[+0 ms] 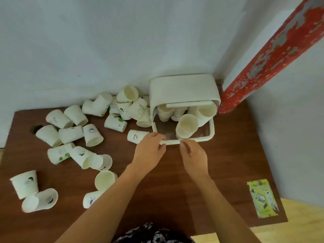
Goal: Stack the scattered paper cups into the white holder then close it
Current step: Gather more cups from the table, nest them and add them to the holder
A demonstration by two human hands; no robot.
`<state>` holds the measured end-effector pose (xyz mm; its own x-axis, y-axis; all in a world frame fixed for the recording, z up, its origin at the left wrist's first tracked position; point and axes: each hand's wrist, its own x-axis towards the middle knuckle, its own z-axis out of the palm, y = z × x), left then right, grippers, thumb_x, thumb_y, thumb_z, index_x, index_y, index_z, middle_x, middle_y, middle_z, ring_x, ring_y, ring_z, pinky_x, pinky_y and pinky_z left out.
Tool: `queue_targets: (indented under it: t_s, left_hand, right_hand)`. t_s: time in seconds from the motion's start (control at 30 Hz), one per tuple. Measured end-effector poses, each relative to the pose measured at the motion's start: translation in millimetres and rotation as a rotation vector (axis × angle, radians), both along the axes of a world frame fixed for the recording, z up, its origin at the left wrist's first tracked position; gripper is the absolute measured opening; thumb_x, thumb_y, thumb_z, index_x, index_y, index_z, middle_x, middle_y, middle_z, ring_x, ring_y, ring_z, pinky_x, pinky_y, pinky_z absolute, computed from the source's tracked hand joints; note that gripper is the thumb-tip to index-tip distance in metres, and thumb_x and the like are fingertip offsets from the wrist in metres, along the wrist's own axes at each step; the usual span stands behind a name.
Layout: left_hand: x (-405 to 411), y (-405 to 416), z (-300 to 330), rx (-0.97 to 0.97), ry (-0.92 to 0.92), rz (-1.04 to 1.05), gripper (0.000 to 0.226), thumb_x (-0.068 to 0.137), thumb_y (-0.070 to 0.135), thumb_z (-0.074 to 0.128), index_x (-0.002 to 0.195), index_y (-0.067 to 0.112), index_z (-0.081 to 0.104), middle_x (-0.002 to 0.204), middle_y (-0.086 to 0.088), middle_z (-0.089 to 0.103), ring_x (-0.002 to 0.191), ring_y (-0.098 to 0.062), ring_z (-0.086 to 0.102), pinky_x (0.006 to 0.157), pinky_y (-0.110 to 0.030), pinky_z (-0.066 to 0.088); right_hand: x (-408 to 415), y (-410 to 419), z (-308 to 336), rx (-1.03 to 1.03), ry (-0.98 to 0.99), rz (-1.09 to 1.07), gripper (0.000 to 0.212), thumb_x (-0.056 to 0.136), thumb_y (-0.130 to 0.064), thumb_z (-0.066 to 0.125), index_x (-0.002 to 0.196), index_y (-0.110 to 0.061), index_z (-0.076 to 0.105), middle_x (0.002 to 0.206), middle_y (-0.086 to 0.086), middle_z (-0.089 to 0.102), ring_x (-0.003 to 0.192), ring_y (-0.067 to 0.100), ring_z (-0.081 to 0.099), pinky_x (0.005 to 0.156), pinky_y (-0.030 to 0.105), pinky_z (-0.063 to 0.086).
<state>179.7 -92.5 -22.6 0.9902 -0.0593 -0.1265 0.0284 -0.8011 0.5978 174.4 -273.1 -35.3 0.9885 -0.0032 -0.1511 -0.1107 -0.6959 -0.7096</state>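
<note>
A white holder (182, 88) lies on its side at the back of the brown tabletop (228, 163), against the pale wall and just beside a red, peeling pipe (273, 55). Its clear lid (211, 130) with a white frame hangs open, flat on the wood, and several paper cups (187, 125) lie jumbled in its mouth. The left hand (150, 151) and the right hand (194, 156) both pinch the near edge of the lid frame, fingers curled over it. Many more scattered cups (70, 134) lie tipped over to the left, some printed with small pictures. A yellow-green sticker (262, 199) sits near the right corner.
</note>
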Motion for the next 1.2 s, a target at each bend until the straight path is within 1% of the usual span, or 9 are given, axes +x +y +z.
queue_targets:
  t_s: [0.23, 0.4, 0.53, 0.63, 0.77, 0.9, 0.97, 1.07, 1.2]
  left_hand:
    - [-102, 110, -14, 0.086, 0.165, 0.259, 0.029, 0.095, 0.032, 0.055, 0.123, 0.026, 0.060, 0.124, 0.010, 0.059, 0.109, -0.010, 0.055, 0.090, -0.028, 0.046]
    - [-168, 172, -24, 0.123, 0.233, 0.364, 0.028, 0.093, 0.034, 0.056, 0.120, 0.028, 0.062, 0.120, 0.011, 0.061, 0.107, -0.010, 0.056, 0.079, -0.024, 0.042]
    - [-203, 202, -36, 0.086, 0.281, 0.394, 0.029, 0.092, 0.031, 0.060, 0.120, 0.027, 0.061, 0.122, 0.009, 0.061, 0.110, -0.010, 0.055, 0.089, -0.030, 0.049]
    - [-219, 219, -38, 0.063, 0.197, 0.429, 0.025, 0.092, 0.025, 0.061, 0.117, 0.024, 0.062, 0.122, 0.007, 0.059, 0.108, -0.010, 0.054, 0.087, -0.028, 0.049]
    - [-235, 251, -33, 0.129, 0.077, 0.558, 0.027, 0.088, 0.018, 0.063, 0.115, 0.020, 0.062, 0.125, 0.003, 0.055, 0.112, -0.015, 0.051, 0.082, -0.030, 0.050]
    - [-252, 289, -40, 0.271, 0.265, 0.653, 0.046, 0.086, 0.020, 0.065, 0.130, 0.021, 0.052, 0.143, -0.007, 0.038, 0.131, -0.031, 0.033, 0.092, -0.050, 0.048]
    - [-256, 304, -46, 0.225, 0.355, 0.676, 0.051, 0.086, 0.018, 0.065, 0.134, 0.020, 0.047, 0.145, -0.009, 0.033, 0.131, -0.033, 0.031, 0.090, -0.049, 0.049]
    - [-259, 319, -59, 0.156, 0.404, 0.662, 0.049, 0.086, 0.017, 0.067, 0.132, 0.018, 0.049, 0.137, -0.008, 0.043, 0.120, -0.031, 0.044, 0.088, -0.042, 0.051]
    - [-255, 323, -58, 0.060, 0.336, 0.649, 0.048, 0.082, 0.023, 0.071, 0.126, 0.019, 0.052, 0.127, -0.004, 0.052, 0.108, -0.024, 0.053, 0.083, -0.036, 0.050]
  right_hand:
    - [-36, 76, -20, -0.125, 0.241, 0.366, 0.024, 0.099, -0.036, 0.051, 0.120, -0.028, 0.062, 0.112, -0.013, 0.062, 0.094, 0.001, 0.057, 0.084, 0.023, 0.049]
    - [-72, 130, -28, -0.160, 0.271, 0.530, 0.027, 0.097, -0.029, 0.055, 0.123, -0.027, 0.061, 0.114, -0.012, 0.061, 0.096, 0.002, 0.056, 0.085, 0.022, 0.046]
    - [-106, 168, -34, -0.165, 0.284, 0.630, 0.032, 0.094, -0.022, 0.055, 0.125, -0.028, 0.060, 0.123, -0.013, 0.058, 0.099, 0.003, 0.057, 0.087, 0.023, 0.047]
    - [-128, 191, -44, -0.202, 0.260, 0.678, 0.039, 0.092, -0.015, 0.054, 0.129, -0.026, 0.057, 0.134, -0.014, 0.049, 0.102, 0.006, 0.057, 0.086, 0.025, 0.049]
    - [-147, 213, -57, -0.298, 0.311, 0.696, 0.043, 0.092, -0.011, 0.052, 0.133, -0.023, 0.053, 0.139, -0.010, 0.048, 0.116, 0.013, 0.055, 0.094, 0.030, 0.048]
    - [-159, 228, -64, -0.361, 0.352, 0.623, 0.043, 0.090, -0.005, 0.049, 0.130, -0.019, 0.056, 0.136, -0.007, 0.052, 0.119, 0.016, 0.053, 0.093, 0.030, 0.046]
    - [-163, 234, -64, -0.369, 0.356, 0.565, 0.041, 0.090, -0.004, 0.048, 0.127, -0.019, 0.058, 0.133, -0.007, 0.054, 0.117, 0.017, 0.054, 0.090, 0.031, 0.046]
    - [-168, 241, -59, -0.368, 0.353, 0.499, 0.037, 0.091, -0.007, 0.049, 0.125, -0.019, 0.059, 0.131, -0.006, 0.055, 0.116, 0.016, 0.055, 0.088, 0.031, 0.046]
    - [-175, 246, -53, -0.339, 0.314, 0.391, 0.029, 0.093, -0.009, 0.053, 0.119, -0.019, 0.062, 0.126, -0.006, 0.059, 0.110, 0.015, 0.057, 0.084, 0.028, 0.046]
